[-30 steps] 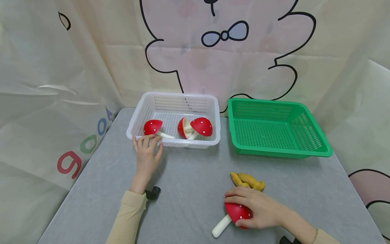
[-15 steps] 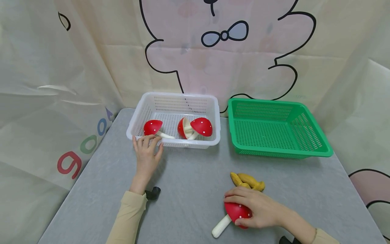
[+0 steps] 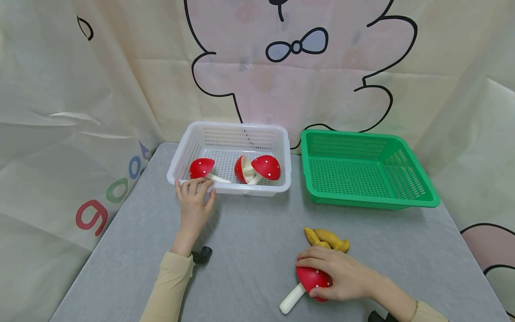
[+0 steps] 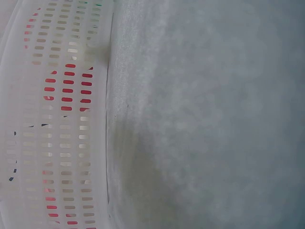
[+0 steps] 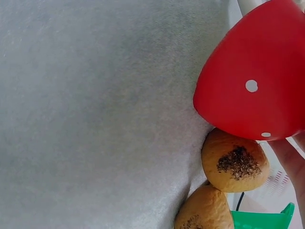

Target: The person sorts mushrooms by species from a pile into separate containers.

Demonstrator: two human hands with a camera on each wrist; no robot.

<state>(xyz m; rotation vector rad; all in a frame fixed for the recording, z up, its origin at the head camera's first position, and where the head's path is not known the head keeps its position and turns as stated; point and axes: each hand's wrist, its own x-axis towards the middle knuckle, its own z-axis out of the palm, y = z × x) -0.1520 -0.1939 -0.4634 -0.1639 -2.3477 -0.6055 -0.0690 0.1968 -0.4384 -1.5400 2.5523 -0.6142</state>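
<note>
My right hand [image 3: 339, 273] grips the red, white-dotted cap of a toy mushroom [image 3: 311, 279], thumb on the near side and fingers over the far side. The mushroom lies on the table, its white stem towards the lower left. In the right wrist view its cap [image 5: 252, 71] fills the upper right. Relaxed fingers of my left hand [image 3: 194, 205] rest on the front rim of a white basket [image 3: 249, 190]. Inside it lie three similar mushrooms [image 3: 265, 167]. The left wrist view shows the white basket's slotted wall [image 4: 66, 119], but not the hand.
Yellow elongated pieces [image 3: 327, 237] lie just beyond my right hand; the right wrist view shows rounded, dark-speckled ends [image 5: 233, 160] beside the cap. A green basket [image 3: 366, 202] stands at the back right of the grey table [image 3: 249, 241]. Printed cloth [image 3: 161, 67] hangs behind.
Hardly anything differs: the mushroom cap and my right thumb have shifted very slightly left. My left hand and both baskets stay where they were.
</note>
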